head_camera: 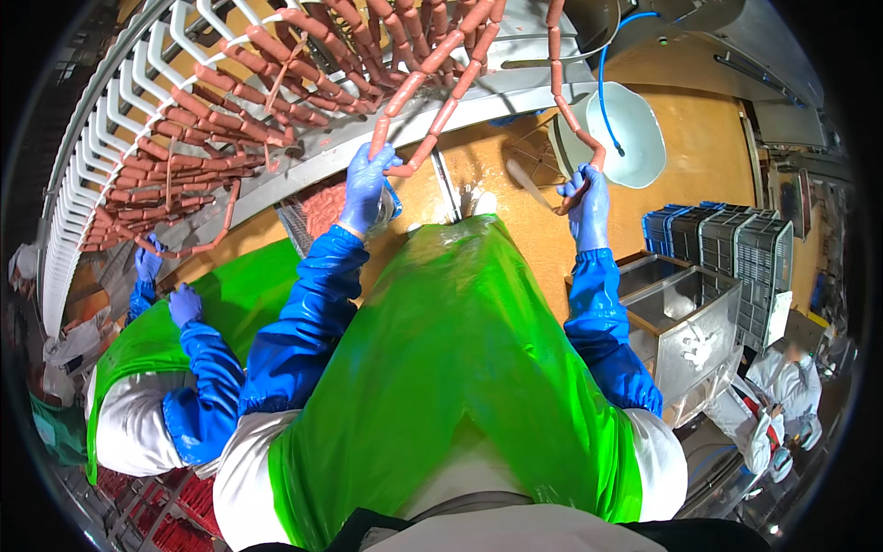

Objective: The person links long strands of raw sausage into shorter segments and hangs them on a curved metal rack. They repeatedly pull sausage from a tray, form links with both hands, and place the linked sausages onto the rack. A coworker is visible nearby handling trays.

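Note:
My left hand (365, 183), in a blue-violet glove, is closed around a chain of linked sausages (405, 93). Two strands of that chain run from it up toward the top of the view. In my right hand (588, 205), gloved alike, is a second strand of linked sausages (556, 76) that comes down from the top edge. A limp, pale brown casing end (531, 181) trails from the right hand's fingers. Many more sausage loops hang from the white hooks (162, 65) of a curved conveyor rail at the upper left.
Below the hooks runs a metal trough (310, 162). A crate of sausage pieces (324, 210) stands under it. At left, a co-worker's gloved hand (147, 259) touches a hanging strand. On the right are a pale bucket (641, 131), blue hose (602, 90), stacked crates (755, 241) and metal bins (690, 338).

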